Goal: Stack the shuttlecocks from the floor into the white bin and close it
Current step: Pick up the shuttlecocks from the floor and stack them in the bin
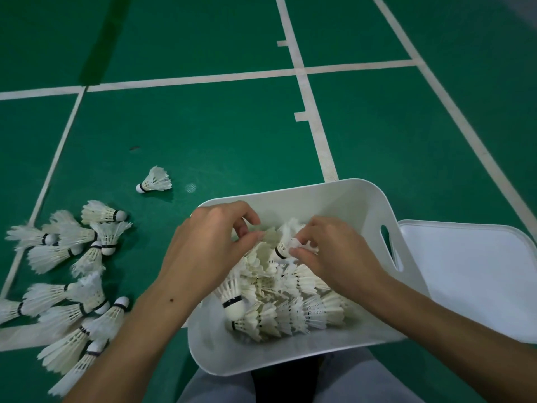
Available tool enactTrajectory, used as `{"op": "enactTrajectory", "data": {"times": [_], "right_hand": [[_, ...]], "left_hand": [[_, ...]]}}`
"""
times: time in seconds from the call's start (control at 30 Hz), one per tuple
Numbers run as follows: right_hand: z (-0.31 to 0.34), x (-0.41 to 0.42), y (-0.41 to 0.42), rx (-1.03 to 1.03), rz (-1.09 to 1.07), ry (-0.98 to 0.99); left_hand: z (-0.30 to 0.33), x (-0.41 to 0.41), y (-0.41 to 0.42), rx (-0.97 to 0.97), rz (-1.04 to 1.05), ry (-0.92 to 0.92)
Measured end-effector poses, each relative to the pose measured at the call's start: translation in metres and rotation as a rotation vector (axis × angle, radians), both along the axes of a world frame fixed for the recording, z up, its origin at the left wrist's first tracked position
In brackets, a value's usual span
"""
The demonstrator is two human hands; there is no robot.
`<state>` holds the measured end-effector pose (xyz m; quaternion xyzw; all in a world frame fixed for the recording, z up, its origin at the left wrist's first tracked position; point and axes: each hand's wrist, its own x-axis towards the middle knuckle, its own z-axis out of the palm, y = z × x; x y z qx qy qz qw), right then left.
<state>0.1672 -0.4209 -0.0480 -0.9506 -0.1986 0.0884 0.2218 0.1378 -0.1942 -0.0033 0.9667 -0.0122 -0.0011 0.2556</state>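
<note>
Head view is showing me both hands working over the white bin [343, 196], which is sitting in the lower centre of the frame on the green court floor [203, 135]. I am seeing the left hand [209, 245] reaching in over the bin's left rim, its fingers curled and its thumb and fingertips pinching the feather skirt of a shuttlecock [268, 238]. The right hand [328, 251] is coming in from the right, fingers curled, pinching the feathers of a second shuttlecock [286, 245] whose black-banded cork is pointing toward the left hand. Below the hands, stacked rows of shuttlecocks [290, 312] are lying on their sides inside the bin. A loose pile of shuttlecocks [72, 274] is lying on the floor at the lower left of the frame, and a single shuttlecock [154, 181] is lying apart, above that pile. The white lid [470, 274] is lying flat on the floor just beside the bin's right wall, so the bin is standing uncovered.
</note>
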Motion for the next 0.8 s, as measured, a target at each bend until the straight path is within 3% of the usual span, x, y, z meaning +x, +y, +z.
{"op": "enactTrajectory", "data": {"times": [0.4,0.67,0.73,0.8], "right_hand": [[-0.038,-0.011,0.038,0.031,0.046,0.17],[-0.026,0.011,0.012,0.135,0.038,0.5],[-0.005,0.015,0.0,0.08,-0.003,0.432],[0.015,0.013,-0.005,0.168,0.012,0.381]], "left_hand": [[-0.022,-0.003,-0.007,-0.161,0.0,-0.168],[-0.021,-0.006,-0.011,-0.529,-0.002,-0.151],[-0.019,-0.006,-0.012,-0.597,-0.019,-0.132],[-0.019,-0.006,-0.013,-0.662,-0.027,-0.12]]}}
